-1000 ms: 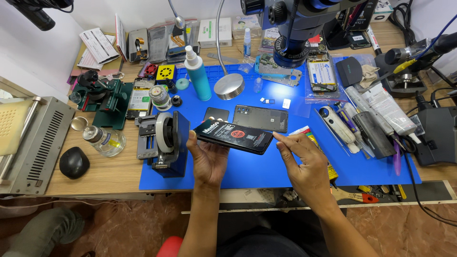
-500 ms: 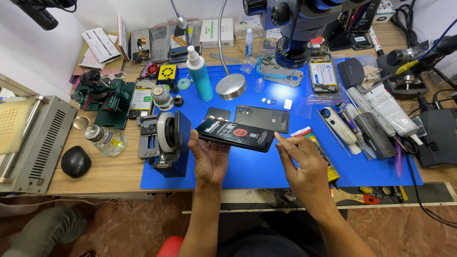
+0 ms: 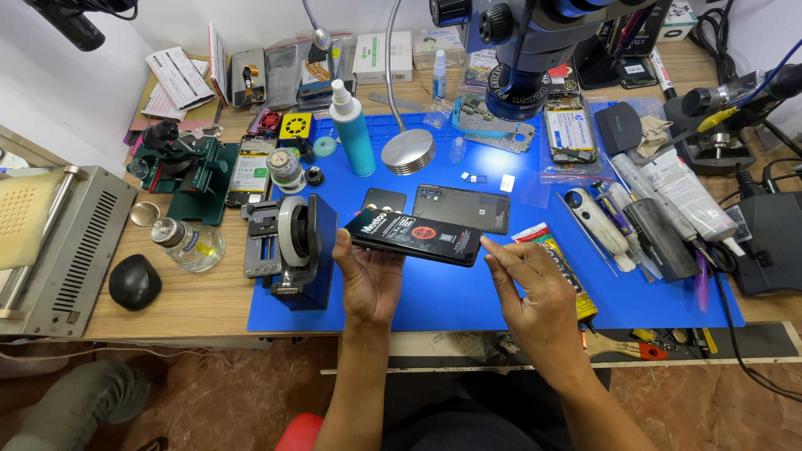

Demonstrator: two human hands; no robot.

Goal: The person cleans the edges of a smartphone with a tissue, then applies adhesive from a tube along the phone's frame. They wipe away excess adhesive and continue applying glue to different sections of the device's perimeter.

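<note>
Head view: one black phone (image 3: 415, 237) lies long axis left-right over the desk's (image 3: 200, 288) front edge, gripped underneath by left hand (image 3: 368, 280), right hand (image 3: 535, 292) loosely open, fingertips at its right end.

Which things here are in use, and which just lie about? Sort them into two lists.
In use:
left hand
black phone
right hand

Lying about:
teal spray bottle
dark back cover
black mouse
glass bottle
blue mat

white box (image 3: 382, 57) – back edge | red round label (image 3: 423, 233) – on black phone | yellow packet (image 3: 561, 266) – perhaps glue, mat right
</note>
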